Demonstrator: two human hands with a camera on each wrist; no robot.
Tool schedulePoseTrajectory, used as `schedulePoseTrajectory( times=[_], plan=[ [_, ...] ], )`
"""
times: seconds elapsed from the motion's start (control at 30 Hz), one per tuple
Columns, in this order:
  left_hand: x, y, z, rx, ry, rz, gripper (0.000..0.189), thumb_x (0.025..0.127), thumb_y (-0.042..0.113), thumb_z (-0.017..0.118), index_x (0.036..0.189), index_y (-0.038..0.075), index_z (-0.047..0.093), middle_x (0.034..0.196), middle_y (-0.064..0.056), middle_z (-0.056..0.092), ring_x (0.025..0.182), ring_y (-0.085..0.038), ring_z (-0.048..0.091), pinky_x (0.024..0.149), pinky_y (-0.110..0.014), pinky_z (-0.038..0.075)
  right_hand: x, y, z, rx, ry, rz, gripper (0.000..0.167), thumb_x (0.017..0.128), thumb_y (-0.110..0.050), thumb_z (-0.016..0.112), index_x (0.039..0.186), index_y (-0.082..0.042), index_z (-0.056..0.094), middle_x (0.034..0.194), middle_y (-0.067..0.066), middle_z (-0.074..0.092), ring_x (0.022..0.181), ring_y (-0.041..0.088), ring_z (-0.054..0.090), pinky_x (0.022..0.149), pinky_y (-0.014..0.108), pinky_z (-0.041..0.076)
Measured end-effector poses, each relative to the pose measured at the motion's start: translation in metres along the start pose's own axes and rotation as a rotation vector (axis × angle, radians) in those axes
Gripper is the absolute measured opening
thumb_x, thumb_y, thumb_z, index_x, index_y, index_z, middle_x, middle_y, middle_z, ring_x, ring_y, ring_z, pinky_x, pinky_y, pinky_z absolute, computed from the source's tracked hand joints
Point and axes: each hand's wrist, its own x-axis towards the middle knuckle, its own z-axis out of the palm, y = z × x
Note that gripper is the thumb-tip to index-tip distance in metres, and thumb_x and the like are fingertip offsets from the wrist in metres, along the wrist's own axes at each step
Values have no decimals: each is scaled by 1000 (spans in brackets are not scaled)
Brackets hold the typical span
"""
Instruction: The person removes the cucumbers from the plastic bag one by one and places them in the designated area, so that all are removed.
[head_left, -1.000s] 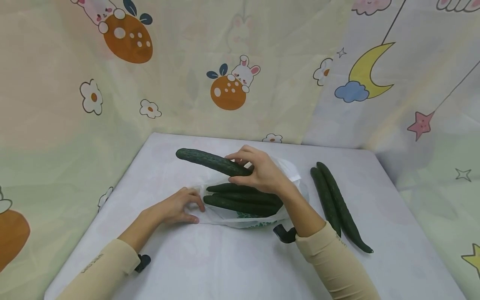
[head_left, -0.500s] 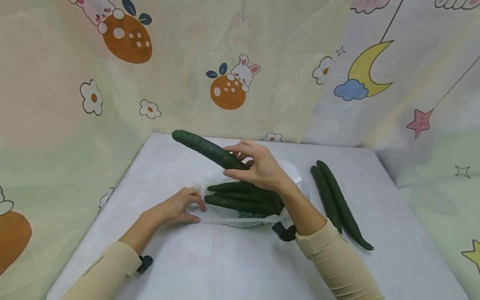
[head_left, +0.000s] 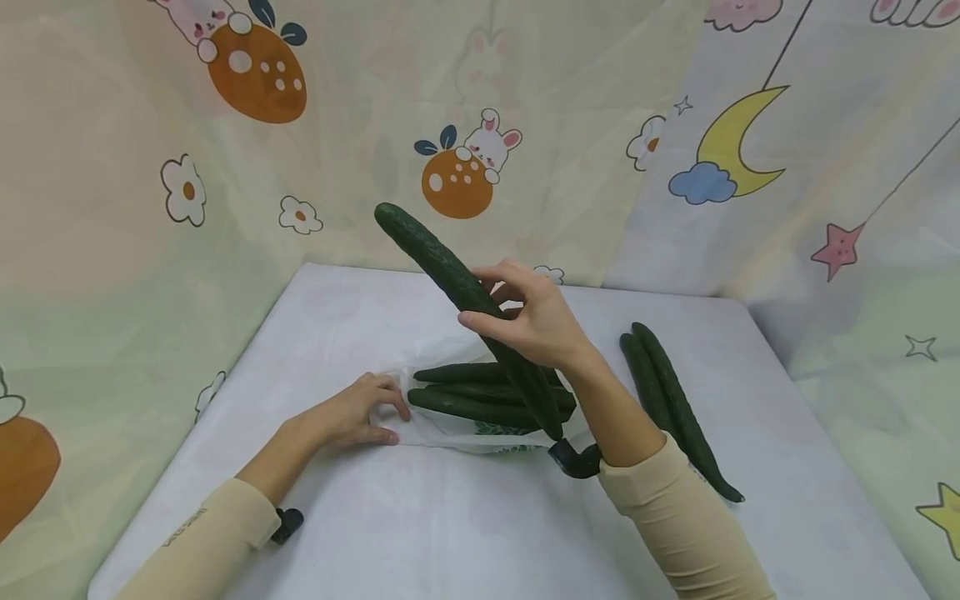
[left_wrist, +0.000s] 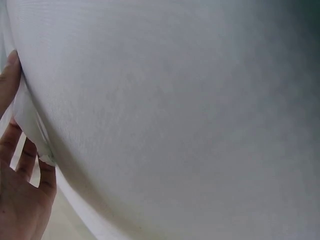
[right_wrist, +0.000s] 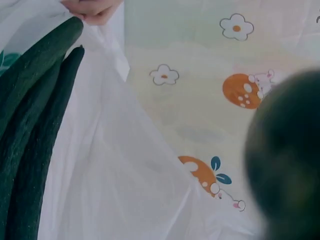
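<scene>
My right hand (head_left: 538, 321) grips a dark green cucumber (head_left: 438, 260) near its middle, between thumb and fingers. It slants over a white plastic bag (head_left: 438, 431), far end raised, lower end by the bag's near rim. Several more cucumbers (head_left: 465, 406) lie side by side in the bag; the right wrist view shows them (right_wrist: 37, 110) up close. At the bag's left edge, my left hand (head_left: 352, 417) pinches the plastic. In the left wrist view, the hand's fingers (left_wrist: 47, 177) and thumb have a fold of it between them. A blurred dark shape (right_wrist: 290, 155) fills the right wrist view's right side.
Two cucumbers (head_left: 678, 408) lie together on the white table (head_left: 450, 525), to the right of the bag. Patterned cloth (head_left: 360, 150) hangs behind the table and at both sides. Each wrist wears a small black camera mount (head_left: 576, 460).
My right hand has lifted the cucumber up out of the bag. It has tilted steeply, its far end rising, and its lower end has come into view. The left hand stays in place.
</scene>
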Motion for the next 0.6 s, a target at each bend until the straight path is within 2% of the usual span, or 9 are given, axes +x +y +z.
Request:
schedulePoseTrajectory(
  times=[0.2,0.37,0.6],
  plan=[
    [-1,-2,1,-1,4,18,26,82,36,87,103,37,72,121,9,57,119,-22,47,103,-50,42,-1,0,-3,18,65,11,44,87,-18,83,128,-13,69,107,4,65,85,18,71,70,37,61],
    [-1,0,0,5,5,23,26,82,36,86,104,36,72,121,9,57,118,-22,47,103,-50,43,-3,1,-8,47,84,34,43,87,-15,82,128,-14,69,106,4,62,84,18,71,68,39,60],
    [0,3,-1,22,-3,19,26,83,36,86,105,35,72,122,8,57,119,-23,47,104,-51,43,-9,6,-15,59,124,16,41,87,-11,81,126,-13,70,107,3,64,83,20,69,69,36,57]
  ],
)
